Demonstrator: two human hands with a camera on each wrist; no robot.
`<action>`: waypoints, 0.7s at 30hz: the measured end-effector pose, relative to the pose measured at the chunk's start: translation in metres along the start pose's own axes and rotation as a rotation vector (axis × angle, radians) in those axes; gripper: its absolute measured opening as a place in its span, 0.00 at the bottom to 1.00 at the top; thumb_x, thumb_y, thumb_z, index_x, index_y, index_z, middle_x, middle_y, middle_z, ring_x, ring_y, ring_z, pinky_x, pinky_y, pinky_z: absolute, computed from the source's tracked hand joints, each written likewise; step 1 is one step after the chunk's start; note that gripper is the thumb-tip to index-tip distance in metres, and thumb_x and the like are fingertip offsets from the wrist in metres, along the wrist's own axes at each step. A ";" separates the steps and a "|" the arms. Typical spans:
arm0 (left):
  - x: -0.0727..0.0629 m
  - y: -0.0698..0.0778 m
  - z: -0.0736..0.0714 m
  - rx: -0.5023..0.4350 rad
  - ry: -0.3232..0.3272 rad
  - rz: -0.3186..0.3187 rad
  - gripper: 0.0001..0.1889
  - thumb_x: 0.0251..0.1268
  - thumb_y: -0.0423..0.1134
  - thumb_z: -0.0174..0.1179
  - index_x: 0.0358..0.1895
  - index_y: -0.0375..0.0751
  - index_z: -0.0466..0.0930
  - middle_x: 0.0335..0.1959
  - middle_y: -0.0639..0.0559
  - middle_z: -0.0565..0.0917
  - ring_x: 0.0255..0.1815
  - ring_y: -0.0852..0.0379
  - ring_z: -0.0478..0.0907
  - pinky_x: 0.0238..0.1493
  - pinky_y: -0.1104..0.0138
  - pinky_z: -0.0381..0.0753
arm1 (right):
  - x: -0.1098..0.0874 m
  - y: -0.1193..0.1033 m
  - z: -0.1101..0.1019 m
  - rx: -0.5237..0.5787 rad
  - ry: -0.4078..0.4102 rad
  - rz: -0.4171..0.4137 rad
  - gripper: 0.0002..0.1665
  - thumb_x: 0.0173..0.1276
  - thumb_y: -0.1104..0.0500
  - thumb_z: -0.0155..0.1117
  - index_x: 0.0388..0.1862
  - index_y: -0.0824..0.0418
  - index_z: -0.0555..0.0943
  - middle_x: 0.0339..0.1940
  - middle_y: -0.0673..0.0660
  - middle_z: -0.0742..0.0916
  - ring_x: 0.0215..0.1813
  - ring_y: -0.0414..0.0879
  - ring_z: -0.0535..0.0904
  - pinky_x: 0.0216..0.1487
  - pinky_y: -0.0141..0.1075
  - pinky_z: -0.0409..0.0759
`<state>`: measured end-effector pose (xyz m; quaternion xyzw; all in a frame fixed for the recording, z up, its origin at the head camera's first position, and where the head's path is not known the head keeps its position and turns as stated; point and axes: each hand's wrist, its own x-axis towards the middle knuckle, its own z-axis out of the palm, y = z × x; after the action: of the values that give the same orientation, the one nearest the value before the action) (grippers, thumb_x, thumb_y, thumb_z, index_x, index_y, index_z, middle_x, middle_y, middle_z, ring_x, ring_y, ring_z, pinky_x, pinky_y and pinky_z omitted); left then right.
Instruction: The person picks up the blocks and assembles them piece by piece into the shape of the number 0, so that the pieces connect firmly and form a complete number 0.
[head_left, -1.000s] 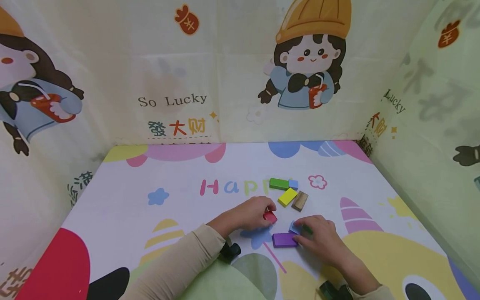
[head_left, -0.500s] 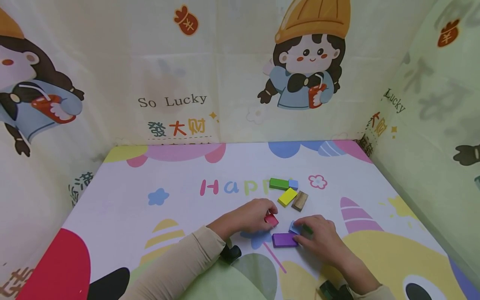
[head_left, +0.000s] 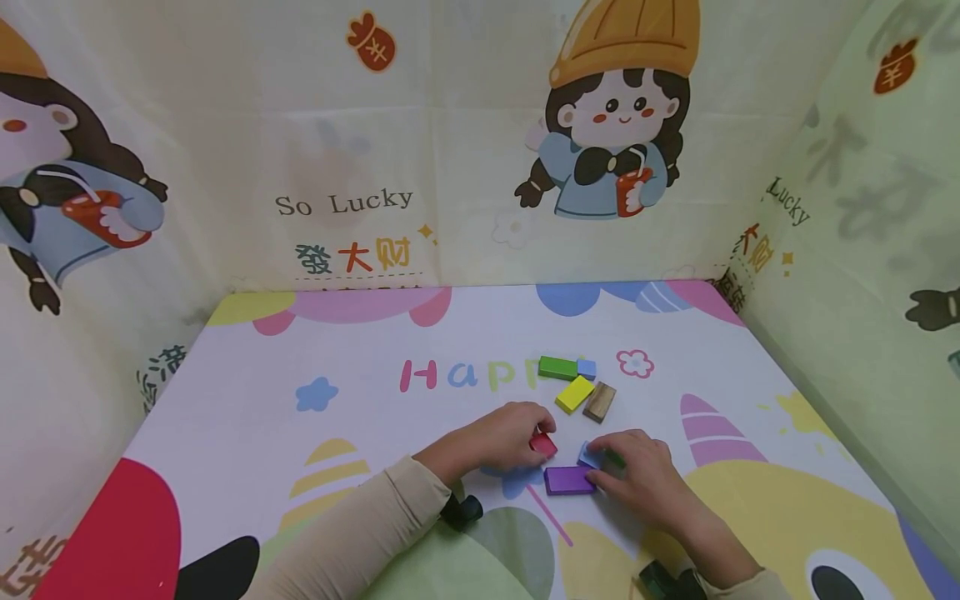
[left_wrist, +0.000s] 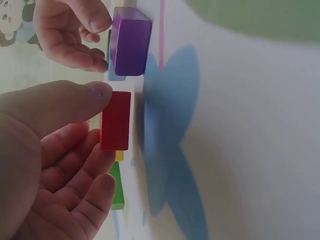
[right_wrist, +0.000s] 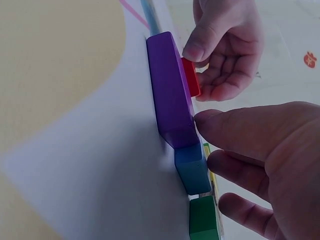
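My left hand (head_left: 513, 437) pinches a red block (left_wrist: 115, 121) between thumb and fingers; in the left wrist view it appears just clear of the tabletop. My right hand (head_left: 641, 471) has its fingers loosely extended. In the right wrist view its thumb tip is right at a purple block (right_wrist: 172, 90), and its index fingertip lies close against a blue block (right_wrist: 192, 170). A dark green block (right_wrist: 204, 217) follows in line beyond the blue one, partly hidden by the right hand in the head view. The purple block lies nearest the person.
Farther back lie a long green block (head_left: 558, 367), a small light blue block (head_left: 587, 369), a yellow block (head_left: 574, 395) and a brown wood-grain block (head_left: 600, 402). The printed tabletop (head_left: 247, 375) is bordered by cloth walls (head_left: 465, 167) at the back and sides.
My left hand has moved slightly toward the person and to the right with the red block, nearer the purple and blue blocks. The right hand stays in place.
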<state>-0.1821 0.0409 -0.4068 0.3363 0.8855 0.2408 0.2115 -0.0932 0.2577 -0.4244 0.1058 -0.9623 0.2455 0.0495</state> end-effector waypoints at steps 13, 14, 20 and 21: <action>0.001 -0.003 0.007 0.006 -0.006 0.004 0.21 0.61 0.38 0.71 0.56 0.42 0.79 0.43 0.56 0.78 0.41 0.62 0.72 0.40 0.75 0.76 | 0.002 0.000 0.001 -0.009 -0.023 0.019 0.17 0.57 0.56 0.79 0.45 0.54 0.85 0.46 0.51 0.85 0.55 0.54 0.76 0.54 0.57 0.66; 0.001 -0.004 0.008 0.007 -0.005 0.007 0.20 0.61 0.38 0.71 0.56 0.42 0.79 0.43 0.56 0.78 0.41 0.63 0.72 0.40 0.75 0.75 | 0.002 0.000 0.001 -0.011 -0.023 0.020 0.17 0.57 0.56 0.79 0.45 0.54 0.85 0.46 0.51 0.85 0.55 0.54 0.76 0.54 0.57 0.66; 0.000 -0.005 0.009 0.005 -0.004 0.010 0.20 0.61 0.38 0.71 0.56 0.42 0.79 0.42 0.56 0.78 0.41 0.62 0.72 0.40 0.75 0.75 | 0.002 0.001 0.001 -0.006 -0.017 0.012 0.17 0.56 0.57 0.79 0.45 0.54 0.85 0.45 0.50 0.85 0.54 0.54 0.76 0.54 0.57 0.66; 0.000 -0.005 0.008 0.005 -0.004 0.010 0.20 0.61 0.38 0.71 0.56 0.42 0.79 0.42 0.56 0.78 0.41 0.62 0.72 0.40 0.75 0.76 | 0.002 0.001 0.002 -0.004 -0.015 0.011 0.17 0.56 0.57 0.79 0.45 0.54 0.85 0.45 0.50 0.85 0.54 0.54 0.76 0.54 0.57 0.66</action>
<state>-0.1799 0.0405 -0.4161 0.3419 0.8840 0.2390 0.2110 -0.0952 0.2573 -0.4259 0.1021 -0.9638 0.2429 0.0410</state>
